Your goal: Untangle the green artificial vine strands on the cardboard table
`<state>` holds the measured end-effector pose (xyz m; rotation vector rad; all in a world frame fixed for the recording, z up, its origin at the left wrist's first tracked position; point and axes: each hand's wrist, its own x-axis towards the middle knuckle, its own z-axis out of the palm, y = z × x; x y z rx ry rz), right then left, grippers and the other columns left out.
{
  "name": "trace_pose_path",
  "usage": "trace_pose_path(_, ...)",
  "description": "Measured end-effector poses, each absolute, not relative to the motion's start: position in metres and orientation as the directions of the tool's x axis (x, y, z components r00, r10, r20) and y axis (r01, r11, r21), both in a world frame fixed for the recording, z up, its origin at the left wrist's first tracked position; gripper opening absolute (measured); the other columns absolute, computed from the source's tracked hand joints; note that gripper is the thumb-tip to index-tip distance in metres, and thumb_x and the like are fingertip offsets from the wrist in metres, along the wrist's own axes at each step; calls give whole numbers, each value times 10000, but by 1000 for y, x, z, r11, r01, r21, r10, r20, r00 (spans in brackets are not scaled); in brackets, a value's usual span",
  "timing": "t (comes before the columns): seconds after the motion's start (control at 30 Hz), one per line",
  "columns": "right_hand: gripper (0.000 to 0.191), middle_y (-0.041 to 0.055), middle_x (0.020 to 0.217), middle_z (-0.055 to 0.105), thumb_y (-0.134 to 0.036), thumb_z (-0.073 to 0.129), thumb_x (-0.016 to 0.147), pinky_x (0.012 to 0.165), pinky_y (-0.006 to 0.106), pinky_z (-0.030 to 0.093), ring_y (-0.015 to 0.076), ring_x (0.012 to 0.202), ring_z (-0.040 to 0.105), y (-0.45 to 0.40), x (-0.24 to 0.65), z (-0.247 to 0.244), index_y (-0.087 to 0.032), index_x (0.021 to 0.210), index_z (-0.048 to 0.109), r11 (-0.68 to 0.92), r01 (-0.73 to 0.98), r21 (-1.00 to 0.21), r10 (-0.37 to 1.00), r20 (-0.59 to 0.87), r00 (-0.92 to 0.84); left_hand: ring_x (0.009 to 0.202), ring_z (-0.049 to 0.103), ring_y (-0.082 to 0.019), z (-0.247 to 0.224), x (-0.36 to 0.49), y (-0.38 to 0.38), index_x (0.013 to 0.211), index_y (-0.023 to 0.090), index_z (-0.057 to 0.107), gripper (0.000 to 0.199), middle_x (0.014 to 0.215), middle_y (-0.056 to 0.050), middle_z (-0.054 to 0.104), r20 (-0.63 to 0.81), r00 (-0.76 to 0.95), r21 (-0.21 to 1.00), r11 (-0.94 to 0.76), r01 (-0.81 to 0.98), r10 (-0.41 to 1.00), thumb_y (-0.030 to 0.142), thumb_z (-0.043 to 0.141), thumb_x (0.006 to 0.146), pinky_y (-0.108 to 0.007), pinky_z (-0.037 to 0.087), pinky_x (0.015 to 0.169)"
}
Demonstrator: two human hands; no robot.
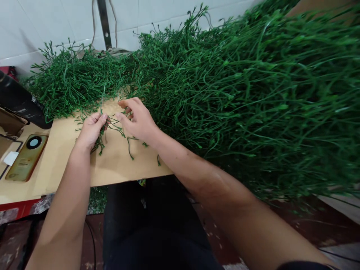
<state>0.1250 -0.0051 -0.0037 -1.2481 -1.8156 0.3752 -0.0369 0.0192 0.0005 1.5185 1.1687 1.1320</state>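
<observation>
a tangled green heap (253,86) lies at two o'clock; left hand (92,129) pinches thin green stems (101,139) between fingertips; right hand (138,120) half open, hold unclear.

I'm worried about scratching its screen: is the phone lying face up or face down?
Face down: the phone has its round camera uppermost.

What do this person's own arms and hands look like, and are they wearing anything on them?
The left hand and right hand are bare, with no gloves, rings or watch visible. Both forearms are uncovered; a dark sleeve edge shows on the right arm.
</observation>
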Motion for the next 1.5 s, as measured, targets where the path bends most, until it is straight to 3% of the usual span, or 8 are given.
trace_pose_path(0.1,286,115,1121,547,-249,500,857,728,250,437,130,869,527,-3,123,-4,-128,1115,524,454,547,-703,888,406,-216,472,403,-63,0,-37,17,561,160,506,360,508,28,475,170,210,961,-209,182,963,419,671,748,-187,350,469)
trace_pose_path(0.23,147,10,765,539,-253,467,878,633,222,365,85,667,438,-1,120,-5,-135,836,543,415,470,-779,896,260,-359,461,382,-60,-1,-37,16,534,162,491,403,488,31,451,149,250,963,-198,185,957,464,684,718,-191,315,452)
trace_pose_path(0.4,188,-48,617,357,-184,493,828,598,227,277,76,614,332,4,123,-6,-168,661,409,347,439,-829,933,254,-256,453,361,-66,1,-35,15,569,158,550,376,485,28,443,127,285,954,-195,226,950,475,644,749,-208,300,457)
trace_pose_path(0.7,208,-20,622,409,-110,408,832,775,275,279,104,626,300,-13,119,8,-160,631,426,460,695,-553,888,304,-345,464,326,-70,-12,-34,23,524,157,509,369,462,45,383,192,230,928,-253,273,954,419,651,740,-213,267,472)
trace_pose_path(1.03,194,25,697,470,-82,390,824,701,273,265,133,675,320,-30,123,16,-133,797,575,417,783,-461,909,208,-361,484,323,-74,-15,-19,24,488,148,468,310,452,57,366,135,151,904,-184,386,979,162,547,787,-222,264,529)
trace_pose_path(1.2,194,14,638,418,-147,383,851,668,279,256,130,655,299,-43,126,16,-145,718,524,479,755,-448,877,270,-397,493,349,-79,-16,-21,31,502,144,478,301,444,60,382,93,100,907,-126,402,991,125,548,794,-215,282,541)
trace_pose_path(1.37,264,0,633,410,-182,317,902,743,296,313,112,634,336,-76,133,52,-168,696,482,748,530,-400,664,481,-573,479,293,-82,-16,-53,45,534,161,460,317,460,63,359,184,-288,932,-74,354,940,189,548,837,-223,249,506)
trace_pose_path(1.5,253,-14,611,376,-224,357,914,732,287,321,100,632,359,-71,152,61,-170,701,483,623,613,-486,776,486,-403,436,268,-72,-10,-55,33,545,163,457,331,461,64,339,150,-189,975,-114,190,970,239,552,852,-219,220,454)
